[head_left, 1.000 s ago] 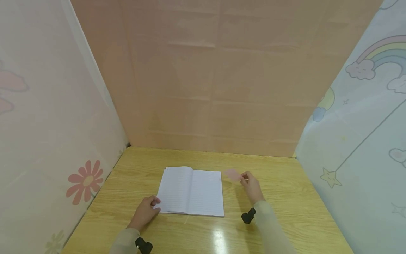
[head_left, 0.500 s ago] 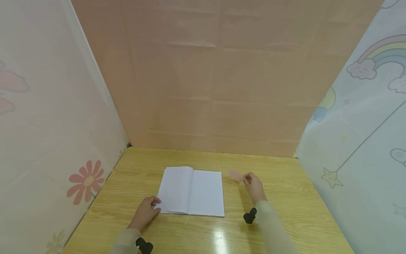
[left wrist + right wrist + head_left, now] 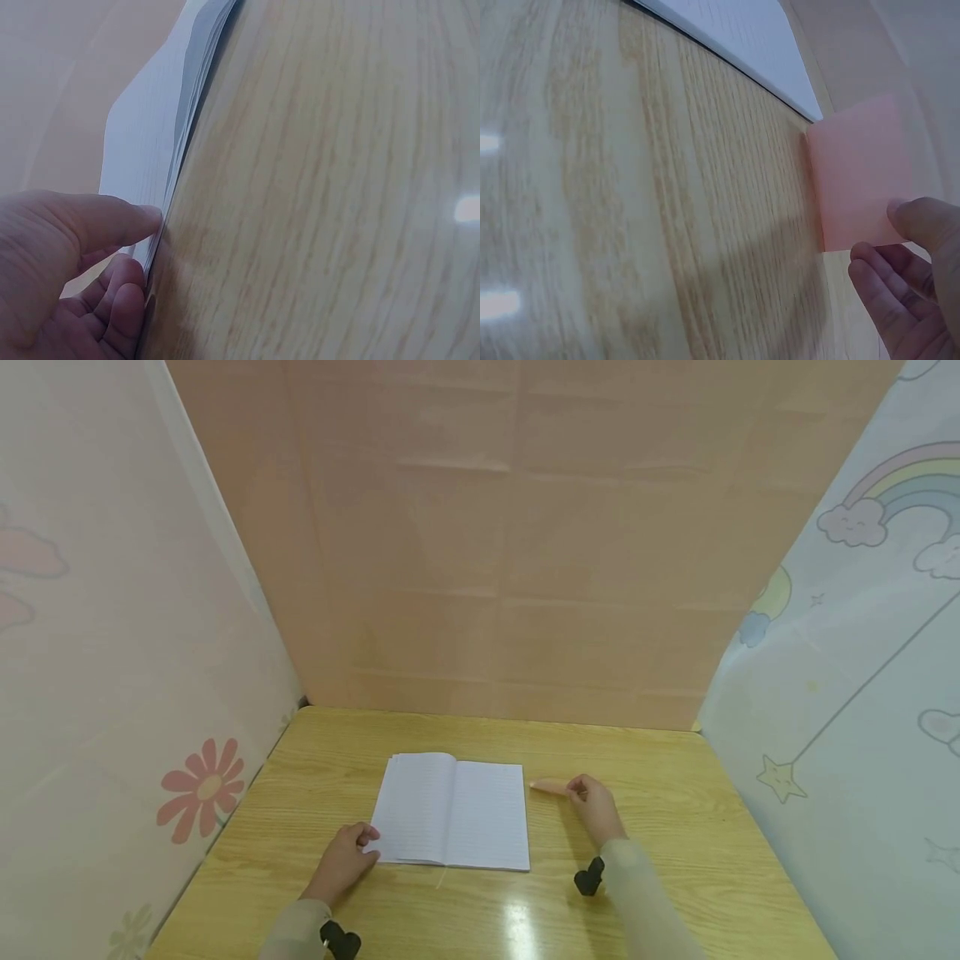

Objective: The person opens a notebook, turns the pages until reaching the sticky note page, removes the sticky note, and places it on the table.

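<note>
An open notebook (image 3: 487,814) with lined white pages lies on the wooden table. At its lower left corner, my left hand (image 3: 343,862) pinches the page edges; the left wrist view has the thumb (image 3: 139,217) on top and curled fingers (image 3: 124,300) at the side. To the right of the notebook, my right hand (image 3: 597,808) pinches a pink sticky note (image 3: 859,172) by one corner between thumb and fingers. Seen from the head, the pink note (image 3: 549,787) is nearly edge-on, apart from the notebook's right edge.
The yellow wood-grain table (image 3: 660,860) stretches around the notebook. A thin ribbon (image 3: 441,878) sticks out below the spine. Behind stands a brown papered wall (image 3: 495,568); patterned sheets hang at the left (image 3: 97,677) and right (image 3: 862,693).
The pink sticky note shifted slightly right, then dipped and turned from showing its face to nearly edge-on. My right hand moved a little with it. My left hand and the notebook stayed put.
</note>
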A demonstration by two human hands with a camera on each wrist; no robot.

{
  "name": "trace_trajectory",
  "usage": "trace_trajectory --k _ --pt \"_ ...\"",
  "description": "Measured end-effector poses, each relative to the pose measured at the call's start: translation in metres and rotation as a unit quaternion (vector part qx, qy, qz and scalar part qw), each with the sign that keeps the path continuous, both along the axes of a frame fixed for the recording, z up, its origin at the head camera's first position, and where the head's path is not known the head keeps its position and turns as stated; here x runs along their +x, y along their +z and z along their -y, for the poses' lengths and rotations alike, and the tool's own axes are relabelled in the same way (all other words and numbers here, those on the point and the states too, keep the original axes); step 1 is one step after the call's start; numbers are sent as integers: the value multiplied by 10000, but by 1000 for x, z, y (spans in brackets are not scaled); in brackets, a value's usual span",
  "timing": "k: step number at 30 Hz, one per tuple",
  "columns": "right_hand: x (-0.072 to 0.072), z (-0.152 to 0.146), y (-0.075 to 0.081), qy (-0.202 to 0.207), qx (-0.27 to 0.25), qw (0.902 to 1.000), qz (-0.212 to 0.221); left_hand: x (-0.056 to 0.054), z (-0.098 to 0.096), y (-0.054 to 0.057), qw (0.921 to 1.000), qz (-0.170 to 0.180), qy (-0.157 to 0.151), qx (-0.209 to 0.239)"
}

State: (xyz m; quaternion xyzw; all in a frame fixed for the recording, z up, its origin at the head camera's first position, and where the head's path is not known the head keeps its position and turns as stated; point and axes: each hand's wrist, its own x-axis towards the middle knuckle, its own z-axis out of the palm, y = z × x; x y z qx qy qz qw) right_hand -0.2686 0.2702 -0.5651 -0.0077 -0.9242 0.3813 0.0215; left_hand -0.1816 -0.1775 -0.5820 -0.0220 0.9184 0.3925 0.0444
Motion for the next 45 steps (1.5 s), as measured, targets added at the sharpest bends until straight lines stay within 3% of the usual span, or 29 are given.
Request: trace_trajectory --k 12,24,45 --pt "10 2 -13 191 -81 9997 -100 -4 1 -5 9999 69 20 -141" --pt "17 4 -14 272 14 9996 -41 -2 0 -4 10000 20 30 -73" --pt "16 3 -16 203 -50 9992 352 -1 0 -2 9999 51 88 -32"
